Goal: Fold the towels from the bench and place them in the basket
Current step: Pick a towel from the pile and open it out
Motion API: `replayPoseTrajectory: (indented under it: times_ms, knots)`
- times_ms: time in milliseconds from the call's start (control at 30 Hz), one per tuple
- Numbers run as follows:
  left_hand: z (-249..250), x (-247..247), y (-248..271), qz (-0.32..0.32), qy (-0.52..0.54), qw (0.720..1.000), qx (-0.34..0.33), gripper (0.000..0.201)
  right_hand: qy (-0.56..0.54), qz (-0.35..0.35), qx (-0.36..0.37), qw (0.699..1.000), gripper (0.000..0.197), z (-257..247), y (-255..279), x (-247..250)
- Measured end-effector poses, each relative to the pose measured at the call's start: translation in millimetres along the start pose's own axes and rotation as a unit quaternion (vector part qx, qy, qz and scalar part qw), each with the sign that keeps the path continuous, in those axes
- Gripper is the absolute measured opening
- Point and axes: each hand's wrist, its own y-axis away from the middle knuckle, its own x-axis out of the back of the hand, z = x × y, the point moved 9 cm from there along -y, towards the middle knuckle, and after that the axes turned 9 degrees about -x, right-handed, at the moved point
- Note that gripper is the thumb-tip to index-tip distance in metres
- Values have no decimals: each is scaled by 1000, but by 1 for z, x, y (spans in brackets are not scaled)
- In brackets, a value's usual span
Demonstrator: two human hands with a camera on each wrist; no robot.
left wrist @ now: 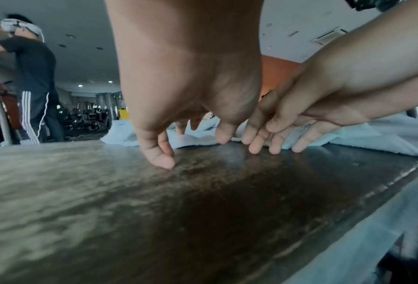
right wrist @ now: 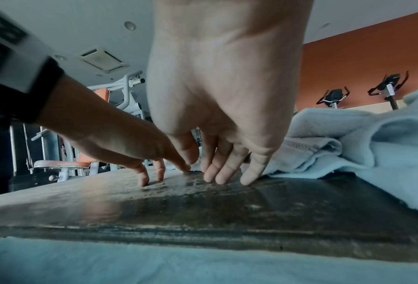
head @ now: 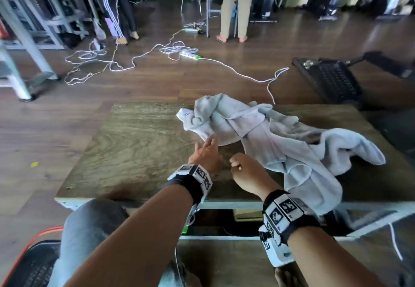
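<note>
Two hands, left point(head: 205, 155) and right point(head: 246, 170), grips loose, empty; crumpled towels point(head: 269, 136) sprawl far-left to near-right across bench point(head: 134, 143).

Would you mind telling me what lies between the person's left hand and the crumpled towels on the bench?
Nothing: only bare bench top separates the left hand from the towels, whose near edge lies just past its fingertips, as the head view shows.
</note>
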Motion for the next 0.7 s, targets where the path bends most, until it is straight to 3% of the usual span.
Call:
replayPoseTrajectory:
  times_ms: [167, 267, 333, 400, 467, 533, 667, 700]
  knots:
    - [13, -5, 5, 48, -61, 997, 9, 44, -21, 19, 43, 999, 32, 2, 6, 0]
    - [12, 2, 14, 96, -44, 994, 30, 31, -36, 14, 47, 998, 36, 2, 10, -2]
    - [14, 3, 23, 94, -53, 994, 25, 27, -44, 2, 56, 997, 39, 1, 12, -5]
    - [24, 9, 37, 106, -70, 992, -19, 34, -48, -2, 52, 998, 38, -1, 17, -5]
    - [36, 21, 50, 151, -51, 985, -73, 46, -44, 26, 51, 997, 51, 0, 19, 0]
    - [44, 33, 60, 204, 8, 969, -140, 42, -9, 68, 44, 997, 61, 0, 25, 5]
    - [54, 57, 80, 213, 76, 952, -208, 17, 30, 214, 94, 972, 19, -20, 48, 34]
    - [56, 64, 86, 207, 70, 951, -217, 13, 15, 232, 114, 966, 16, -27, 54, 42]
